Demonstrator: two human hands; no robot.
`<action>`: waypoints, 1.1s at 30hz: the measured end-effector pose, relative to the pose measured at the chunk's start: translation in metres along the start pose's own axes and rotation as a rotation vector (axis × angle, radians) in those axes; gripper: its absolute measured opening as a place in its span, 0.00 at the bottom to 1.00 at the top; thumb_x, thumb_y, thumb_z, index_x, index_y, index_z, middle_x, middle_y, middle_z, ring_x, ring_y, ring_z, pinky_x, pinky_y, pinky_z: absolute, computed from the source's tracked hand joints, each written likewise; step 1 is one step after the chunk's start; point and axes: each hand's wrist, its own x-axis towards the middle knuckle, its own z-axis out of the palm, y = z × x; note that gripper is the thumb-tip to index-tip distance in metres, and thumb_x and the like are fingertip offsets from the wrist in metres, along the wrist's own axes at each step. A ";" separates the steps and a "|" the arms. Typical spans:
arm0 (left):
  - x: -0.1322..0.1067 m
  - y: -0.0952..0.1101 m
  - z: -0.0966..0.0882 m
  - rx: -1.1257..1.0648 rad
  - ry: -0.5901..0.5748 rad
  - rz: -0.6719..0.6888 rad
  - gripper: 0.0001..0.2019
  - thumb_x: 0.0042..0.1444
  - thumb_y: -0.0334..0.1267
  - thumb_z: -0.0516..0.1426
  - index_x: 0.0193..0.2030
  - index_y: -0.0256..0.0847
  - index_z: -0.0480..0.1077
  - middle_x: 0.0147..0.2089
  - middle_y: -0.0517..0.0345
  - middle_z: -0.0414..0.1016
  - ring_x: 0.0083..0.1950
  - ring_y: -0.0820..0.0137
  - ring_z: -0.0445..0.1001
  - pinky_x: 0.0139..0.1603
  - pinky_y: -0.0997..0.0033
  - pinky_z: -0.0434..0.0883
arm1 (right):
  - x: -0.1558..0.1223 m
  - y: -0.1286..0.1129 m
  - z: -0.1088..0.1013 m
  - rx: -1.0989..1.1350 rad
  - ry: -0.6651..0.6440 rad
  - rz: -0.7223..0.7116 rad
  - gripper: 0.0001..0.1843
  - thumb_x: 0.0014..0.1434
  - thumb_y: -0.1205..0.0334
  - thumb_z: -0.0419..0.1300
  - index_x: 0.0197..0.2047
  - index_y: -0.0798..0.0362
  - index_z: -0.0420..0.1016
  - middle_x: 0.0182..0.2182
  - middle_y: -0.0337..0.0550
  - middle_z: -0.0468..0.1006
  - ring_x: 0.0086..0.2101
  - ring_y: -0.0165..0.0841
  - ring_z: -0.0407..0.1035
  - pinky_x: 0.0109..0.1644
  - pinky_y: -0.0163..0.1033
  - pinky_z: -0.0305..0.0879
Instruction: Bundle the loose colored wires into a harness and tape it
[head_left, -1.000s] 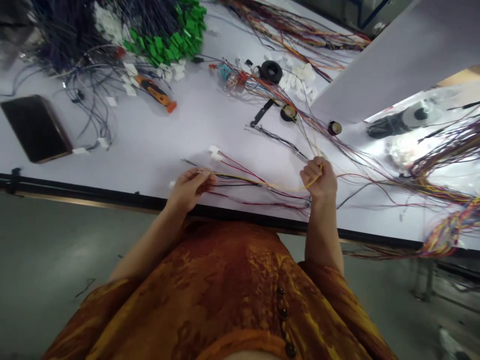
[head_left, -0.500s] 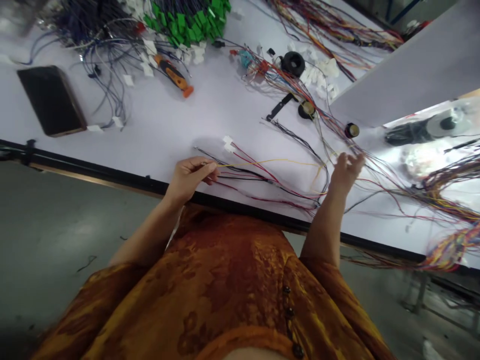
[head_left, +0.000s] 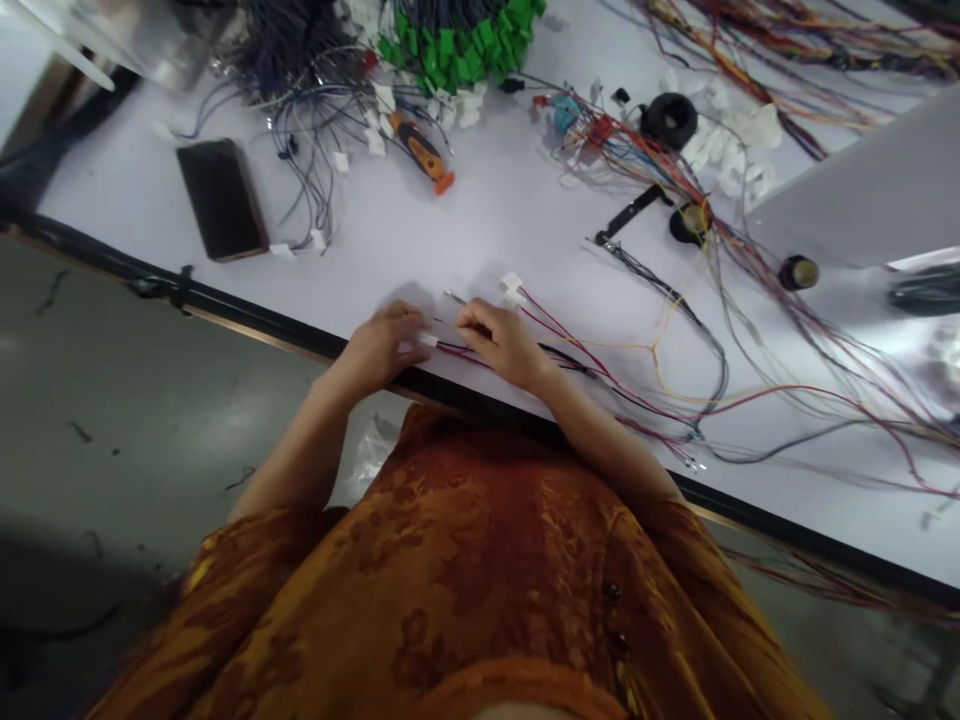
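Both my hands meet at the near edge of a white worktable (head_left: 480,210). My left hand (head_left: 384,345) is closed, pinching a small white connector (head_left: 426,341) at the end of a bundle of thin wires (head_left: 600,372). My right hand (head_left: 501,340) is closed too, its fingers curled on the same red and black wires just right of the connector. A second white connector (head_left: 512,289) lies on the table just beyond my right hand. A yellow wire (head_left: 656,350) trails off to the right, loose on the table.
A dark phone (head_left: 221,198) lies at the left. Behind it are an orange-handled tool (head_left: 424,155), a heap of green connectors (head_left: 457,40), dark wire bundles (head_left: 300,60), black tape rolls (head_left: 669,118) and coloured harnesses (head_left: 787,290). A white board (head_left: 862,200) stands at the right.
My right hand let go of the yellow wire, swung out to the right, then came back left beside my left hand. The view has shifted right and tilted.
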 end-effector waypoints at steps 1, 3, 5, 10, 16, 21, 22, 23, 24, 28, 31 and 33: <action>-0.003 -0.007 0.003 0.040 -0.002 0.010 0.12 0.55 0.41 0.65 0.45 0.42 0.79 0.52 0.50 0.77 0.48 0.63 0.76 0.51 0.61 0.73 | 0.000 0.004 0.003 0.006 -0.009 0.010 0.04 0.64 0.66 0.57 0.36 0.54 0.69 0.28 0.35 0.70 0.29 0.26 0.62 0.36 0.34 0.58; -0.005 -0.015 0.007 -0.009 0.007 0.012 0.10 0.57 0.43 0.64 0.42 0.41 0.79 0.47 0.51 0.78 0.43 0.65 0.76 0.48 0.64 0.73 | -0.001 0.009 0.007 0.011 0.003 0.027 0.05 0.64 0.65 0.59 0.35 0.54 0.71 0.28 0.36 0.71 0.30 0.26 0.62 0.36 0.34 0.58; -0.004 -0.015 0.010 -0.178 0.034 0.001 0.11 0.56 0.45 0.65 0.40 0.41 0.80 0.41 0.53 0.80 0.38 0.68 0.75 0.42 0.68 0.72 | -0.002 0.008 0.010 0.019 0.023 0.035 0.06 0.63 0.64 0.60 0.34 0.55 0.73 0.28 0.36 0.72 0.29 0.26 0.61 0.35 0.34 0.57; 0.005 -0.006 0.017 -0.669 0.119 -0.053 0.11 0.57 0.45 0.65 0.37 0.39 0.80 0.29 0.57 0.77 0.30 0.74 0.72 0.33 0.74 0.70 | -0.005 -0.006 0.004 0.087 0.049 0.095 0.08 0.64 0.60 0.60 0.34 0.55 0.75 0.25 0.34 0.69 0.26 0.24 0.58 0.32 0.34 0.54; 0.015 0.009 0.034 -1.052 0.208 -0.123 0.12 0.56 0.47 0.66 0.39 0.40 0.78 0.23 0.62 0.72 0.23 0.79 0.68 0.25 0.80 0.66 | -0.004 -0.017 -0.008 0.057 0.091 0.098 0.13 0.64 0.59 0.60 0.29 0.54 0.72 0.22 0.32 0.64 0.24 0.23 0.53 0.30 0.35 0.49; 0.018 0.016 0.036 -1.091 0.205 -0.117 0.16 0.55 0.50 0.67 0.39 0.39 0.78 0.24 0.60 0.74 0.22 0.79 0.68 0.24 0.80 0.66 | -0.002 -0.019 -0.013 0.040 0.070 0.091 0.14 0.64 0.60 0.59 0.27 0.54 0.70 0.21 0.31 0.62 0.24 0.23 0.51 0.30 0.34 0.49; 0.017 0.016 0.036 -1.086 0.208 -0.107 0.16 0.55 0.50 0.67 0.39 0.39 0.78 0.24 0.61 0.73 0.22 0.79 0.68 0.24 0.80 0.67 | -0.002 -0.019 -0.014 0.046 0.063 0.095 0.14 0.64 0.59 0.59 0.27 0.54 0.70 0.21 0.31 0.61 0.24 0.23 0.51 0.30 0.34 0.49; 0.017 0.016 0.036 -1.076 0.214 -0.097 0.15 0.55 0.50 0.67 0.39 0.39 0.78 0.23 0.61 0.73 0.23 0.79 0.68 0.25 0.80 0.67 | -0.001 -0.018 -0.014 0.052 0.055 0.101 0.14 0.64 0.59 0.59 0.27 0.54 0.70 0.21 0.31 0.61 0.24 0.23 0.51 0.29 0.34 0.48; 0.016 0.016 0.036 -1.060 0.223 -0.087 0.15 0.56 0.50 0.67 0.39 0.40 0.78 0.23 0.62 0.72 0.23 0.79 0.68 0.25 0.80 0.67 | -0.001 -0.018 -0.015 0.057 0.050 0.108 0.14 0.64 0.59 0.59 0.27 0.54 0.71 0.20 0.31 0.60 0.24 0.23 0.51 0.29 0.34 0.48; 0.014 0.015 0.039 -0.967 0.299 -0.035 0.13 0.59 0.49 0.65 0.40 0.40 0.78 0.22 0.62 0.72 0.23 0.79 0.69 0.27 0.80 0.69 | -0.001 -0.018 -0.014 0.052 0.037 0.121 0.14 0.63 0.58 0.60 0.27 0.54 0.72 0.20 0.31 0.60 0.24 0.23 0.51 0.29 0.35 0.48; 0.012 0.018 0.043 -0.922 0.351 -0.010 0.13 0.59 0.49 0.65 0.40 0.41 0.77 0.23 0.63 0.73 0.23 0.78 0.70 0.26 0.79 0.69 | -0.001 -0.020 -0.010 0.013 0.079 0.106 0.14 0.64 0.59 0.59 0.27 0.54 0.72 0.20 0.32 0.63 0.24 0.24 0.53 0.30 0.35 0.49; 0.011 0.021 0.046 -0.887 0.388 -0.006 0.13 0.58 0.49 0.66 0.40 0.41 0.77 0.23 0.63 0.73 0.24 0.78 0.71 0.26 0.79 0.70 | -0.002 -0.021 -0.005 -0.041 0.131 0.065 0.15 0.65 0.61 0.58 0.26 0.54 0.70 0.21 0.33 0.65 0.25 0.24 0.55 0.31 0.35 0.51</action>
